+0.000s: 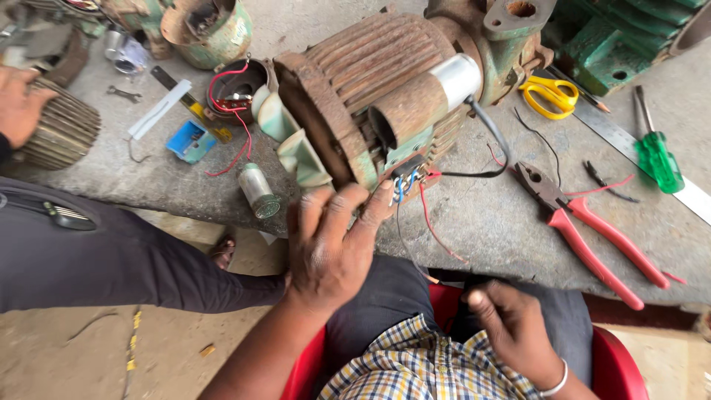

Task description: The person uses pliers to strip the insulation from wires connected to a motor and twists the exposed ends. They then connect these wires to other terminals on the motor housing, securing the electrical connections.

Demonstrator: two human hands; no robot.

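Note:
A rusty ribbed electric motor with green end parts lies on the concrete bench. My left hand is raised at the bench edge, fingers spread, its tips touching the motor's terminal block where red, blue and black wires hang out. My right hand rests low over my lap, fingers loosely curled, holding nothing I can see. A silver capacitor sits on the motor's side.
Red-handled pliers, yellow scissors, a green screwdriver and a steel ruler lie right. A small cylinder, a blue box and a wired end cover lie left. Another person's hand rests on a ribbed part.

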